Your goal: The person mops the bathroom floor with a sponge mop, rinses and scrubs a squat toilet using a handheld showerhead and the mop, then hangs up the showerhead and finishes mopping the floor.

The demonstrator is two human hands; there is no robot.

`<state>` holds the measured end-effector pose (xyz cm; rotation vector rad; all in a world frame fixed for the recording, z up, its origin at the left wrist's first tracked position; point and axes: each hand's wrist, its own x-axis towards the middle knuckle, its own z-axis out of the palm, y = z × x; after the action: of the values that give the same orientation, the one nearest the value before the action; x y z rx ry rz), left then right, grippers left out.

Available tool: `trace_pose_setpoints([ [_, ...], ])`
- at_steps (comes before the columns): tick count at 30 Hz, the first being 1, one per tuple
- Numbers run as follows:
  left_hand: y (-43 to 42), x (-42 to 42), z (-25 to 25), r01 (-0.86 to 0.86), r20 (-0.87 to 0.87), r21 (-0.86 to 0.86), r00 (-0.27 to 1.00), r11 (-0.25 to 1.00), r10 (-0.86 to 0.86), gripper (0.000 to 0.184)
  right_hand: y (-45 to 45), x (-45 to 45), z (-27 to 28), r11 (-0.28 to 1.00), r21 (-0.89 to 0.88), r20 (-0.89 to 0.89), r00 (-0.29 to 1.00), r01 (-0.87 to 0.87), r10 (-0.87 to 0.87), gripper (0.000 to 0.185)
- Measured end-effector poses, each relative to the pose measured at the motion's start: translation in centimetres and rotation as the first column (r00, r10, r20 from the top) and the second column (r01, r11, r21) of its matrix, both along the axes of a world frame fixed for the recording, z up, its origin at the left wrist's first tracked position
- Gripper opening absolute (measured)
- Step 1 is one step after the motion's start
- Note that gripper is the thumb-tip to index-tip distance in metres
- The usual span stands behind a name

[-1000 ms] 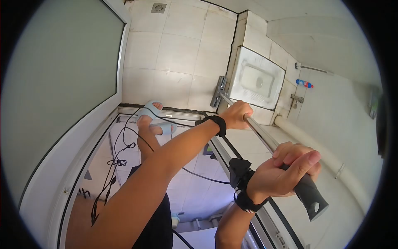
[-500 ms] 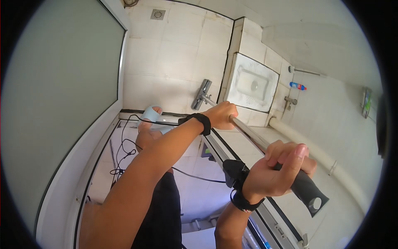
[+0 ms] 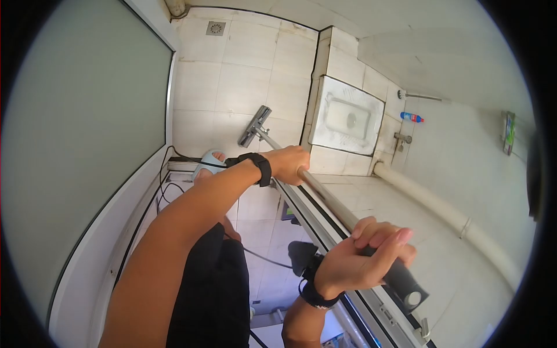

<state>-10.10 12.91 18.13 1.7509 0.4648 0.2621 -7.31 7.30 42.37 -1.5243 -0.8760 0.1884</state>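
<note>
With twelve o'clock at the top of the view, a frosted door panel (image 3: pixel 87 145) in a white frame fills nine o'clock. Just inside its edge, a pale blue slipper (image 3: pixel 206 163) with a foot in it stands at the doorway, also towards nine, with a black cable (image 3: pixel 181 155) passing close by. At eleven o'clock a square metal drain (image 3: pixel 216 28) is set into the floor (image 3: pixel 246 43), whose cream tiles have brownish stains along some joints.

The grey head of a mop (image 3: pixel 328 197) lies over these tiles, a little off centre towards eleven; whether it presses on them is hard to tell. Its metal pole slants down towards four o'clock. Near the centre, the left hand (image 3: pixel 288 165) wraps the lower pole, fingers folded together around it. The metal door track (image 3: pixel 304 213) runs beneath the pole, from near the centre towards five.

At two o'clock a white squat toilet (image 3: pixel 376 124) is set in a raised tiled step. At four, the right hand (image 3: pixel 361 255) has its fingers curled round the mop's dark grip, thumb extended.

Between two and three, a tap (image 3: pixel 402 138) and a blue bottle (image 3: pixel 411 117) sit near the pale wall (image 3: pixel 452 136). A cream pipe (image 3: pixel 444 211) runs from three towards four; a green packet (image 3: pixel 509 134) is farther out, just before three.
</note>
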Motion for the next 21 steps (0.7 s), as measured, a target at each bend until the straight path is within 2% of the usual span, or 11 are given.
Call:
trace_pose_setpoints([
  [3, -1.4, 0.2, 0.1, 0.028, 0.013, -0.002, 1.0, 1.0, -0.028, 0.018, -2.6, -0.1, 1.0, 0.997, -0.071, -0.076, 0.997, -0.018, 0.013, 0.027],
  [8, -9.0, 3.6, -0.3, 0.077, 0.081, 0.161, 0.993, 0.984, -0.091, 0.016, -14.5, 3.9, 1.9, 0.979, -0.19, -0.067, 0.996, -0.074, 0.063, 0.028],
  [10, -13.4, 4.2, 0.7, 0.22, -0.079, 0.135, 0.974, 0.966, -0.21, 0.017, -22.4, 6.0, 2.3, 0.925, -0.314, -0.018, 0.976, -0.213, 0.218, 0.029],
  [11, -16.0, 4.2, 0.9, 0.221, -0.088, 0.143, 0.974, 0.965, -0.21, 0.017, -25.1, 7.1, 3.4, 0.811, -0.393, -0.04, 0.889, -0.434, 0.457, 0.015],
  [12, -18.7, 4.1, 0.7, 0.251, -0.104, 0.194, 0.967, 0.948, -0.234, 0.016, -29.2, 8.0, 3.4, 0.737, -0.394, -0.17, 0.832, -0.549, 0.529, 0.037],
  [13, -21.3, 4.0, 0.1, 0.276, -0.126, 0.242, 0.959, 0.93, -0.252, 0.015, -35.2, 8.9, 3.2, 0.648, -0.514, -0.295, 0.825, -0.562, 0.481, 0.043],
  [15, -25.4, 4.5, -1.0, 0.334, -0.174, 0.272, 0.939, 0.902, -0.296, 0.015, -39.5, 8.2, 4.3, 0.699, -0.442, -0.584, 0.772, -0.562, 0.251, 0.045],
  [16, -28.2, 4.7, -1.4, 0.411, -0.197, 0.296, 0.909, 0.862, -0.367, 0.016, -42.7, 9.1, 5.0, 0.701, -0.438, -0.599, 0.764, -0.563, 0.24, 0.045],
  [18, -32.6, 5.8, -2.2, 0.437, -0.228, 0.289, 0.895, 0.852, -0.382, 0.016, -47.0, 11.3, 6.0, 0.604, -0.496, -0.857, 0.463, -0.624, -0.225, 0.044],
  [19, -33.8, 6.6, -2.8, 0.437, -0.253, 0.289, 0.893, 0.852, -0.372, 0.016, -47.9, 11.1, 5.8, 0.612, -0.488, -0.86, 0.462, -0.623, -0.215, 0.044],
  [21, -35.5, 7.6, -3.9, 0.504, -0.308, 0.28, 0.853, 0.817, -0.421, 0.016, -48.3, 9.3, 5.9, 0.473, -0.711, -0.703, 0.522, -0.521, -0.483, 0.046],
])
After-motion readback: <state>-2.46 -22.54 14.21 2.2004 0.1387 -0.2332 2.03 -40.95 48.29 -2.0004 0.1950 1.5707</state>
